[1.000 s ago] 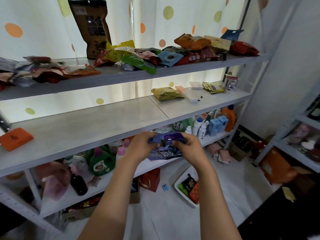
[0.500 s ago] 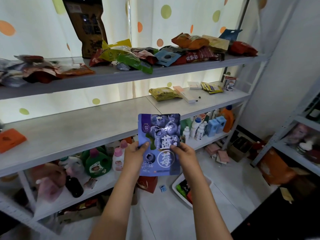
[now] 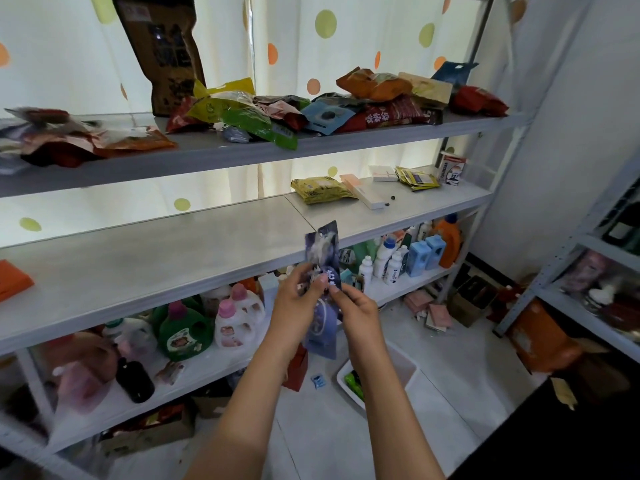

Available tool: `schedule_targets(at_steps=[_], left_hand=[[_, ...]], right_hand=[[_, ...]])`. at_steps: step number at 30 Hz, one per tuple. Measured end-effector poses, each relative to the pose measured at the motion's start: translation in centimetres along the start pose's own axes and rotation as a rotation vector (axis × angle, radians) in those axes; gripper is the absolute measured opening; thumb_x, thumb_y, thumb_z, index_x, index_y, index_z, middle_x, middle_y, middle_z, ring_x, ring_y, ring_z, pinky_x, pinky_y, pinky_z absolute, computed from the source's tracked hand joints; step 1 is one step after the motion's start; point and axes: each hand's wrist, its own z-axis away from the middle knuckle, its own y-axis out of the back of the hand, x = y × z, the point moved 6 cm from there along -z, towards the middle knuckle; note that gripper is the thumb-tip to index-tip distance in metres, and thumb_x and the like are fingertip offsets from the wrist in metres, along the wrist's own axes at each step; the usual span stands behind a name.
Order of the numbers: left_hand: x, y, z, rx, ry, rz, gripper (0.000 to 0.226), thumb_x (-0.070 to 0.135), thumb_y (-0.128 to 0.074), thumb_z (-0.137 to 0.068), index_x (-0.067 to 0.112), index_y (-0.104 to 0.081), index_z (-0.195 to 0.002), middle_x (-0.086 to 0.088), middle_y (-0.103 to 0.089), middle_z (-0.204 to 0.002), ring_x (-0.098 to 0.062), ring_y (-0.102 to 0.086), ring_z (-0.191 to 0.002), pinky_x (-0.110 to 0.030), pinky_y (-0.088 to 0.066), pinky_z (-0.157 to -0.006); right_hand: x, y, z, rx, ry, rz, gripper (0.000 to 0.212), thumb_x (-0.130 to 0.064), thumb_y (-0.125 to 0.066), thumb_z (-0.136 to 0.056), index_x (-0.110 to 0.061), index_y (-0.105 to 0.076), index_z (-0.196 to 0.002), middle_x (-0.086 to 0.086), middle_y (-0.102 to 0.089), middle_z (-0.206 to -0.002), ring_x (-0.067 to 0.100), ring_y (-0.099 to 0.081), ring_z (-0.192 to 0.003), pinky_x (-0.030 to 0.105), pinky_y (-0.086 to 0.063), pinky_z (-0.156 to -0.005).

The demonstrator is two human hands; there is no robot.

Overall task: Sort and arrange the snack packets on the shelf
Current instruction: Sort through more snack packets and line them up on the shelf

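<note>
Head view, centre of the frame: purple snack packet [image 3: 322,268] upright and turned nearly edge-on, blurred, in front of the middle shelf [image 3: 145,251] edge. Pinched on its left side by the left hand [image 3: 294,303], fingers curled round it; gripped lower right by the right hand [image 3: 358,311], thumb on the packet. Across the upper frame, top shelf [image 3: 242,150] heaped with snack packets [image 3: 277,112]. Lower centre, white bin [image 3: 398,372] on the floor.

Between my left hand [image 3: 297,303] and right hand [image 3: 356,315] stands a packet [image 3: 322,252] — before the middle shelf [image 3: 173,258]; more packets [image 3: 277,112] lie on the top shelf [image 3: 225,152], bottles [image 3: 207,323] below.
</note>
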Motion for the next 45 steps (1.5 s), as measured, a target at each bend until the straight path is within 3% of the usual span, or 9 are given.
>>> schedule_targets(at_steps=[4, 7, 11, 14, 19, 24, 33, 39, 45], left_hand=[[-1.3, -0.2, -0.1, -0.048, 0.232, 0.326, 0.039, 0.048, -0.052, -0.095, 0.02, -0.062, -0.121, -0.002, -0.069, -0.117, -0.019, -0.067, -0.105, -0.041, -0.051, -0.098], [-1.0, 0.0, -0.2, -0.09, 0.243, 0.433, 0.045, 0.05, -0.06, -0.09, 0.02, -0.062, -0.123, -0.006, -0.07, -0.117, -0.027, -0.067, -0.108, -0.049, -0.049, -0.099], [-0.6, 0.6, 0.4, -0.072, 0.189, 0.438, 0.023, 0.025, -0.053, -0.099, 0.014, -0.063, -0.116, -0.007, -0.074, -0.107, -0.028, -0.07, -0.099, -0.047, -0.052, -0.094], [-0.9, 1.7, 0.9, 0.011, 0.21, 0.392, 0.027, 0.031, -0.047, -0.101, 0.017, -0.065, -0.115, -0.005, -0.076, -0.1, -0.028, -0.072, -0.091, -0.049, -0.054, -0.09], [-1.4, 3.7, 1.4, 0.082, 0.202, 0.379, 0.021, 0.036, -0.048, -0.101, 0.026, -0.066, -0.1, 0.004, -0.077, -0.088, -0.018, -0.073, -0.082, -0.043, -0.055, -0.086], [-0.8, 5.1, 1.7, 0.061, 0.146, 0.363, 0.03, 0.035, -0.046, -0.101, 0.016, -0.064, -0.117, -0.003, -0.075, -0.102, -0.021, -0.073, -0.089, -0.031, -0.058, -0.074], [-1.0, 6.5, 2.1, 0.103, 0.164, 0.347, 0.029, 0.035, -0.047, -0.101, 0.016, -0.065, -0.113, -0.004, -0.076, -0.097, -0.02, -0.073, -0.083, -0.027, -0.057, -0.064], [-1.4, 6.9, 2.4, 0.122, 0.173, 0.356, 0.026, 0.034, -0.052, -0.099, 0.013, -0.067, -0.104, -0.007, -0.076, -0.089, -0.025, -0.072, -0.078, -0.035, -0.052, -0.071], [-0.3, 8.0, 1.6, 0.087, 0.101, 0.351, 0.008, 0.007, -0.063, -0.091, 0.007, -0.067, -0.098, -0.008, -0.073, -0.087, -0.028, -0.068, -0.082, -0.037, -0.054, -0.074]], right_hand=[[-1.6, 0.3, 0.8, -0.019, 0.021, 0.03, 0.026, -0.004, -0.049, -0.094, -0.01, -0.072, -0.104, -0.004, -0.071, -0.102, 0.005, -0.065, -0.094, 0.01, -0.048, -0.074], [-2.3, -0.3, 1.1, -0.083, 0.092, 0.08, 0.032, -0.004, -0.048, -0.089, -0.015, -0.076, -0.099, -0.001, -0.074, -0.105, 0.007, -0.068, -0.097, 0.014, -0.051, -0.079], [-1.7, -0.8, 0.9, -0.091, 0.15, 0.162, 0.039, 0.006, -0.047, -0.092, -0.021, -0.074, -0.101, 0.001, -0.073, -0.108, 0.01, -0.068, -0.098, 0.017, -0.052, -0.078], [-1.7, -0.1, 1.0, -0.004, 0.151, 0.142, 0.039, 0.009, -0.05, -0.091, -0.022, -0.072, -0.097, -0.002, -0.073, -0.102, 0.011, -0.067, -0.093, 0.018, -0.053, -0.074], [-1.1, 1.5, 0.5, 0.115, 0.11, 0.166, 0.034, -0.011, -0.065, -0.092, -0.012, -0.06, -0.126, 0.001, -0.064, -0.121, 0.013, -0.061, -0.109, 0.024, -0.049, -0.086], [-0.8, 1.6, 0.8, 0.051, -0.013, 0.034, 0.02, -0.008, -0.068, -0.09, -0.02, -0.062, -0.105, -0.002, -0.069, -0.101, 0.009, -0.066, -0.085, 0.012, -0.053, -0.061], [-0.8, 0.6, 1.6, 0.063, -0.019, -0.013, 0.025, 0.0, -0.067, -0.088, -0.016, -0.061, -0.106, -0.004, -0.07, -0.091, 0.005, -0.066, -0.075, 0.011, -0.05, -0.056], [-0.8, 0.3, 1.8, 0.054, 0.0, -0.014, 0.024, 0.002, -0.068, -0.087, -0.017, -0.064, -0.102, -0.006, -0.073, -0.085, 0.002, -0.068, -0.068, 0.013, -0.05, -0.056], [-2.3, -0.5, 1.2, 0.096, 0.031, -0.06, 0.021, 0.003, -0.068, -0.087, -0.013, -0.066, -0.1, 0.003, -0.073, -0.093, 0.011, -0.067, -0.076, 0.017, -0.053, -0.06]])
